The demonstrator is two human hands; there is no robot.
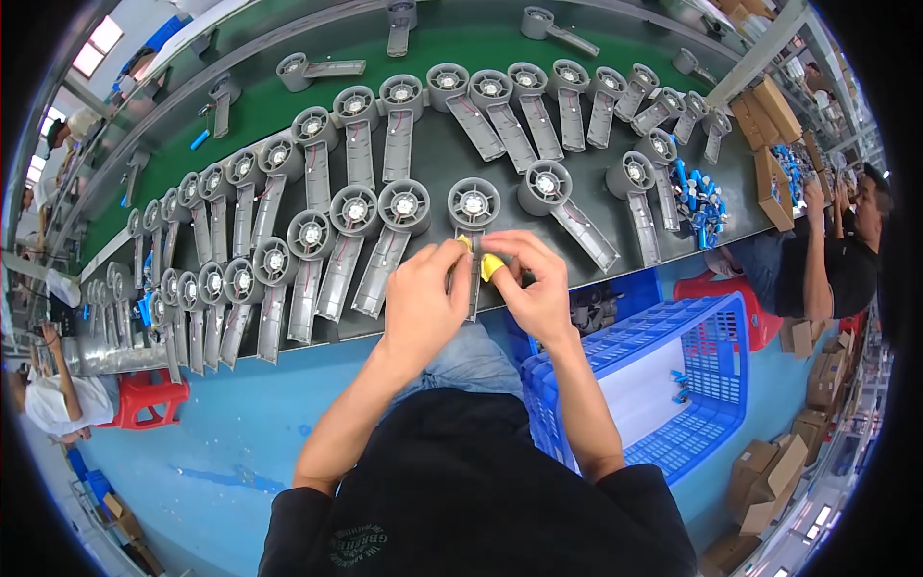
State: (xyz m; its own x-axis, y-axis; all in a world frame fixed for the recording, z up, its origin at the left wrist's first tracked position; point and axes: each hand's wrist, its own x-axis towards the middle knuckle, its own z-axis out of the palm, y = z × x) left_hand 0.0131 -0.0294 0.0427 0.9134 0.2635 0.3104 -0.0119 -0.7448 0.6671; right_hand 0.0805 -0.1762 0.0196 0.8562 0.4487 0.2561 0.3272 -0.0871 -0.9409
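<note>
My left hand (426, 293) and my right hand (532, 279) meet over the handle of a grey fan housing (473, 205) at the near edge of the dark workbench (437, 154). A small yellow piece (490, 266) is pinched in my right fingers; a bit of yellow also shows at my left fingertips. My left hand presses on the housing's handle. Rows of the same grey housings (356, 216) with round motor heads lie side by side around it.
A blue plastic crate (711, 385) stands on the floor to my right. Small blue parts (700, 202) lie heaped at the bench's right end. A seated person in black (836, 264) works there, beside cardboard boxes (769, 111). A green conveyor belt (288, 106) runs behind. A red stool (144, 399) stands left.
</note>
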